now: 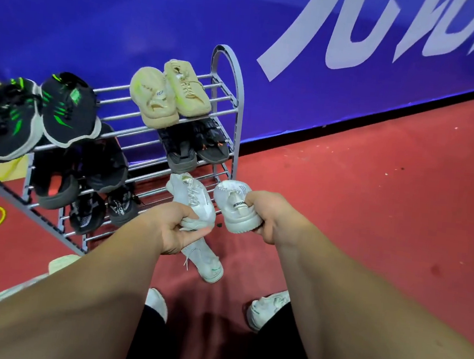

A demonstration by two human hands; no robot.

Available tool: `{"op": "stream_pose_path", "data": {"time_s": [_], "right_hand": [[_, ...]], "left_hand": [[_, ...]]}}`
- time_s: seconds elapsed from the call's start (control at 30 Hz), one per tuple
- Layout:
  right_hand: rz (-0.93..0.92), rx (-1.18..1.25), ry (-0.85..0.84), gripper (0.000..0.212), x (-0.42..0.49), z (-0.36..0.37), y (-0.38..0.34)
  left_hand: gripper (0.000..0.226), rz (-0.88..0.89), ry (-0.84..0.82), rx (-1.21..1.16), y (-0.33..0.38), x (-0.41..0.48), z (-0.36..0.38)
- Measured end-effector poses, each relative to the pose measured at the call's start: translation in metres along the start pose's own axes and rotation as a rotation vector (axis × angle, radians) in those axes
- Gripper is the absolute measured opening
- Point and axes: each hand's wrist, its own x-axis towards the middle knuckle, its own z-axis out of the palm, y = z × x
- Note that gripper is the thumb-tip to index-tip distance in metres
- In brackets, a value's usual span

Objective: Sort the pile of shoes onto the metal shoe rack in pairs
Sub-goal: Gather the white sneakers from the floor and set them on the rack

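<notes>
Holding a white pair just near the rack's point(237, 127) right end: left grip point(179, 226) is clenching one sneaker point(190, 196), right grip point(267, 214) its mate point(233, 205). Should be seating both toes-in, side by side, on the lowest bars

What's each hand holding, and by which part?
The left hand grips a white lace-up fabric sneaker at its heel end; the right hand grips a white sneaker with a printed heel tab, also by the heel.
</notes>
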Motion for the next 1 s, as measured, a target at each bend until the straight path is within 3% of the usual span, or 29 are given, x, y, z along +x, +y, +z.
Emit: {"op": "stream_pose_path", "data": {"time_s": [0.27,0.6,0.83,1.0], "right_hand": [[0.166,-0.009,-0.088,0.03,0.052,0.014,0.001],[0.131,0.025,-0.179,0.032,0.137,0.071,0.025],[0.079,0.173,-0.187,0.039,0.192,0.071,0.038],[0.088,0.31,-0.189,0.042,0.223,0.072,0.043]], "left_hand": [[0.035,0.065,0.113,-0.034,0.005,0.049,-0.022],[0.044,0.071,0.196,-0.213,0.043,0.134,-0.05],[0.041,0.101,0.073,-0.308,0.06,0.187,-0.043],[0.06,0.066,0.26,-0.227,0.047,0.231,-0.038]]}}
